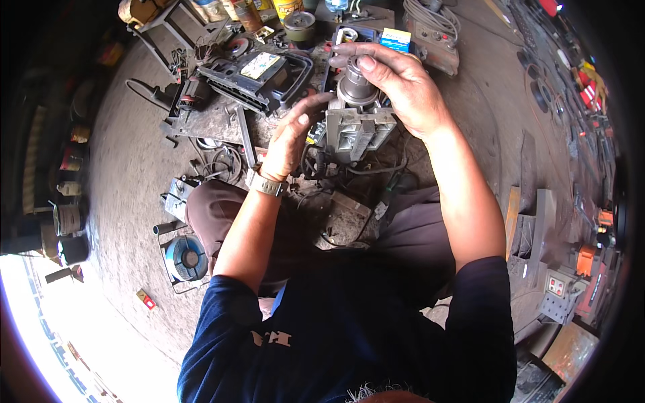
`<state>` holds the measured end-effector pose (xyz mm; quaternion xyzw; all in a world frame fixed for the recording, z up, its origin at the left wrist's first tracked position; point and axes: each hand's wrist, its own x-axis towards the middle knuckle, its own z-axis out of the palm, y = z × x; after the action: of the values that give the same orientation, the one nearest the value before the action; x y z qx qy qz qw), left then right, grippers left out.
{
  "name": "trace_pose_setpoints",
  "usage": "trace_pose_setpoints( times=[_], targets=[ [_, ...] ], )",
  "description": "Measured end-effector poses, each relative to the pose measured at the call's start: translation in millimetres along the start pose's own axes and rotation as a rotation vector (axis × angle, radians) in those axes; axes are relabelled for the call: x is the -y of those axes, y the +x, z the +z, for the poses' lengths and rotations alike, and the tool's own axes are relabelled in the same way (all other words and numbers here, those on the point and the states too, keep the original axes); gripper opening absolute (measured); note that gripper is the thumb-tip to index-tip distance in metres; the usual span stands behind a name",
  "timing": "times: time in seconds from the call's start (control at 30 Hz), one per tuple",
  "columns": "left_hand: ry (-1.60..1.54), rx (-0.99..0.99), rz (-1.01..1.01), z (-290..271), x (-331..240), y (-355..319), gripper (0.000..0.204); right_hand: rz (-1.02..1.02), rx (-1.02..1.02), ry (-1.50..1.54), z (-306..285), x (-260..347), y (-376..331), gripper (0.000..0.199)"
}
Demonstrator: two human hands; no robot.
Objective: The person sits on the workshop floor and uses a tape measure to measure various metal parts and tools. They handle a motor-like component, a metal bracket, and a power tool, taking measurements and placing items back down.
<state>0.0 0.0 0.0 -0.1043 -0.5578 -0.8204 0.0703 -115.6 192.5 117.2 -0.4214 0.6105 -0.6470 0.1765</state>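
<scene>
A grey metal machine (365, 134) with a ribbed, boxy base stands upright at the near edge of a low work table. A round ringed metal cylinder (358, 86) rises from its top. My right hand (403, 84) is closed round the cylinder's upper end, thumb in front and fingers reaching behind it. Beside the machine's left side, my left hand (293, 138) has its fingers stretched toward the cylinder's foot. Whether its fingertips touch the metal I cannot tell. A watch (266, 182) is on my left wrist.
A black equipment cover (259, 77) with a label lies on the cluttered table (208, 124). Behind stand a blue-and-yellow box (395, 40) and a lidded pot (299, 28). Cables (218, 161) tangle below. At left sits a blue spool (186, 258); at right, a cable-topped control box (433, 43).
</scene>
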Motion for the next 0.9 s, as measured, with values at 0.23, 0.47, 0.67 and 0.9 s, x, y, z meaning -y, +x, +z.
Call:
trace_pose_setpoints(
  times=[0.23,0.47,0.67,0.9],
  targets=[
    [0.018,-0.124,-0.033,1,4,-4,0.048,0.008,-0.028,0.104,8,2,-4,0.034],
    [0.822,-0.610,-0.170,-57,36,-18,0.028,-0.016,-0.040,0.055,6,-3,-3,0.039],
    [1.176,-0.652,-0.070,-45,31,-46,0.022,-0.014,-0.047,0.032,6,-3,-1,0.040],
    [1.008,-0.655,-0.553,-54,43,-50,0.044,-0.006,-0.039,-0.014,5,-2,-3,0.047]
  ],
)
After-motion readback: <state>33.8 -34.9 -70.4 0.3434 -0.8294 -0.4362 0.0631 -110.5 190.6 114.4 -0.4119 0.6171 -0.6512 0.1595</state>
